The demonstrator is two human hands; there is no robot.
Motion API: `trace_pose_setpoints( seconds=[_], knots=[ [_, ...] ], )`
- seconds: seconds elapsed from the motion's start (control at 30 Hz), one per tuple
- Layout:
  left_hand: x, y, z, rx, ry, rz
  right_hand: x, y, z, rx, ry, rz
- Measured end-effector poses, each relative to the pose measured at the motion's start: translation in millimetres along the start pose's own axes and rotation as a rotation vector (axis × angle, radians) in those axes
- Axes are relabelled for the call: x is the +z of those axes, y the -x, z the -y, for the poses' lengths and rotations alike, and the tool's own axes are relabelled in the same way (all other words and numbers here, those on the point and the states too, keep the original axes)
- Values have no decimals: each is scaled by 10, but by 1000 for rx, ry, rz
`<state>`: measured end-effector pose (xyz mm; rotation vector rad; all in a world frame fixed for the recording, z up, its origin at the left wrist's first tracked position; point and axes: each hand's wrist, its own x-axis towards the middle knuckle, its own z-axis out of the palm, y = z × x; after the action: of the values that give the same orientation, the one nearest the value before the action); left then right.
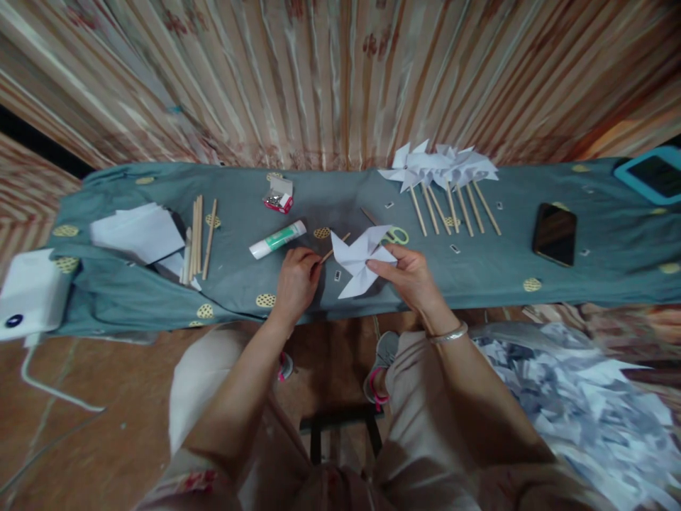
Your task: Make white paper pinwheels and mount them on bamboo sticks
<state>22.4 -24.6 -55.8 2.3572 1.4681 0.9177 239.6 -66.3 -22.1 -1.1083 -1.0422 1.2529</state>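
Note:
My right hand [408,275] pinches a white paper pinwheel [355,255] near its centre, thumb on top of the folded blades. My left hand [299,278] is closed on a thin wooden stick [336,247], whose free end points up and right beside the pinwheel's left blade. Stick and paper look close; whether they touch I cannot tell. Behind the pinwheel lie green-handled scissors [396,235], partly covered by the paper. A glue stick [277,240] rests just beyond my left hand. Farther back stands a small open red-and-white box [279,196] with shiny metal pieces in it.
Several finished pinwheels [441,169] on sticks lie at the back right. Loose sticks [198,238] and a stack of white paper [138,233] are at left. A phone [555,234], a blue-framed device [652,174] and a white power bank [32,291] sit toward the ends. Paper pieces [590,404] fill a bag below right.

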Motion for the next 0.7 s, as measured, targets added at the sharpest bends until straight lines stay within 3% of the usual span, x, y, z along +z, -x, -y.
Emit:
trace_pose_setpoints(
  seconds=[0.17, 0.33, 0.5, 0.7],
  knots=[
    [-44, 75, -9, 6, 111, -35, 10, 94, 85, -129, 272, 73],
    [14, 164, -22, 89, -55, 84, 113, 170, 105, -193, 452, 97],
    [41, 212, -37, 135, -16, 63, 110, 157, 54, -162, 361, 102],
    [-4, 237, -106, 207, 69, 80, 28, 105, 15, -109, 214, 18]
  ],
)
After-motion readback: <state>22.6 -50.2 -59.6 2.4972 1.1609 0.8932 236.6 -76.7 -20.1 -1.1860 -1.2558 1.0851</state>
